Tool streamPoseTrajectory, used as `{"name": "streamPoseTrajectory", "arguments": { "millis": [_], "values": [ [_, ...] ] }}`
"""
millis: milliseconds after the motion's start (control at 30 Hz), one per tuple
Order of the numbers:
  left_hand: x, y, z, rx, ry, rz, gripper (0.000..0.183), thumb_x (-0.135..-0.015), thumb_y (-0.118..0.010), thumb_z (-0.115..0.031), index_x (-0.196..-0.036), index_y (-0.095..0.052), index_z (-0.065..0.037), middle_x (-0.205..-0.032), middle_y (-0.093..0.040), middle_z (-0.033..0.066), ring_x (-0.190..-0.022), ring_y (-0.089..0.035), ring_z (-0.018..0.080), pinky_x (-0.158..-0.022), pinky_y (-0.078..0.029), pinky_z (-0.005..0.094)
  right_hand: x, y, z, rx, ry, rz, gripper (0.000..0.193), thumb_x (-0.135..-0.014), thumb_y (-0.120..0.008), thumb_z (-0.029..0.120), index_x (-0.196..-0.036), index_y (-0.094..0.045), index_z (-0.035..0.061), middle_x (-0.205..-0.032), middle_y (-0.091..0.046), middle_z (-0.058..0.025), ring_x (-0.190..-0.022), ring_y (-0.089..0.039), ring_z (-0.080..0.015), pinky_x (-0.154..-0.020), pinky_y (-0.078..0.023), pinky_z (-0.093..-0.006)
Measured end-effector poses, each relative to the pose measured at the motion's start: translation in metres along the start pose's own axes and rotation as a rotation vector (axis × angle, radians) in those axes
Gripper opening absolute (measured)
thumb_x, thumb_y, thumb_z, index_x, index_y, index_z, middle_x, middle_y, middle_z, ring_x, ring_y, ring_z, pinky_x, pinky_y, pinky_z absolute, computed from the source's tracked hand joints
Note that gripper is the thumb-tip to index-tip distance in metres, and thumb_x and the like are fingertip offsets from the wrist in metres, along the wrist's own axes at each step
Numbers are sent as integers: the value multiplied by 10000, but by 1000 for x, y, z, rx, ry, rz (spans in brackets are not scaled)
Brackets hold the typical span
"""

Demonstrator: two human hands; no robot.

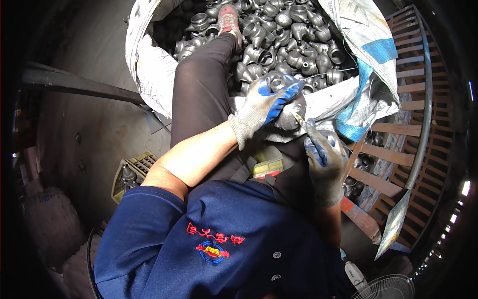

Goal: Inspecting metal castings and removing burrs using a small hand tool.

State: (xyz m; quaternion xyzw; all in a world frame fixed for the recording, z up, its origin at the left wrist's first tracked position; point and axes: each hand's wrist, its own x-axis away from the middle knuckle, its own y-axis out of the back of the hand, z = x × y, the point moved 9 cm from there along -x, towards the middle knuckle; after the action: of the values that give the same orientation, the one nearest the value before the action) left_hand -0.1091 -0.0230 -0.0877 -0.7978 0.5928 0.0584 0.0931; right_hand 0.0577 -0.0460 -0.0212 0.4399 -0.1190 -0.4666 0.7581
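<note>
Observing the wide view: its rim falls into black, so things near the edge are hard to make out. The left hand (pixel 259 104), gloved in grey knit with blue coating, covers the near-left side of a rounded dark grey fitting (pixel 290 117); the fitting's underside is hidden too. The slender tool (pixel 299 119) at the fitting's lower right is mostly concealed by the right hand (pixel 326 162) (only a thin pale length shows, so its kind cannot be told). A yellowish box (pixel 268 167) in the lap is partly masked by dark straps, and a fan (pixel 391 289) toward 5 o'clock is cut off by the lower edge.

Position of the fitting: just above centre, toward 1 o'clock, at the near rim of a white sack (pixel 348 22). The left hand lies at its 10 o'clock, fingers curled around it and in contact. The right hand sits at its 5 o'clock, slightly apart, fingers bent and pinching the tool, whose tip appears to meet the fitting; exact contact cannot be confirmed.

Surroundings: the sack, at 12 o'clock, holds a heap of similar fittings (pixel 298 30), with a pink shoe (pixel 229 22) among them. A yellow crate (pixel 118 187) stands toward 8 o'clock; a slatted rack (pixel 412 105) curves along 2 to 4 o'clock.
</note>
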Motion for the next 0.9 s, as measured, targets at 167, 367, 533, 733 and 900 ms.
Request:
{"name": "streamPoseTrajectory", "arguments": {
  "millis": [167, 367, 533, 733, 900],
  "values": [
    [2, -2, 17, 162, 183, -18, 132, -846, -658, -132, -925, -627, -30, -855, -656, 24, -766, -591, 77, -699, -490, 244, -1, 4, 2, 26, 28, -33, 334, -727, -618, -44, -1055, -653, 10, -891, -618, -161, -772, -607, -288, -694, -478, -336],
    [5, -3, 38, 321, 284, -30, 157, -837, -657, -115, -968, -606, -45, -820, -637, 18, -710, -566, 68, -628, -483, 225, -2, 1, 6, 88, 8, 0, 335, -727, -634, -29, -1056, -654, 27, -868, -609, -150, -751, -598, -294, -676, -476, -356],
    [7, -1, 24, 173, 265, -37, 169, -845, -656, -148, -985, -600, -72, -727, -578, -22, -589, -482, 27, -489, -403, 179, -2, 4, 7, 96, 44, -38, 313, -731, -645, -18, -1040, -657, 31, -855, -607, -152, -742, -595, -303, -674, -477, -359],
    [11, -4, 36, 163, 369, -12, 187, -860, -642, -171, -1018, -587, -88, -660, -522, -43, -487, -395, 14, -411, -317, 165, 0, 2, 5, 37, 54, -10, 298, -735, -643, -14, -1030, -660, 23, -864, -616, -156, -756, -604, -302, -681, -478, -355],
    [11, -6, 49, 395, 393, -16, 155, -861, -641, -164, -989, -603, -84, -668, -530, -43, -495, -399, 13, -415, -323, 174, 1, 1, -9, -43, -28, -5, 300, -739, -612, -38, -1033, -653, 2, -857, -626, -160, -768, -610, -302, -691, -481, -351]
  ]
}}
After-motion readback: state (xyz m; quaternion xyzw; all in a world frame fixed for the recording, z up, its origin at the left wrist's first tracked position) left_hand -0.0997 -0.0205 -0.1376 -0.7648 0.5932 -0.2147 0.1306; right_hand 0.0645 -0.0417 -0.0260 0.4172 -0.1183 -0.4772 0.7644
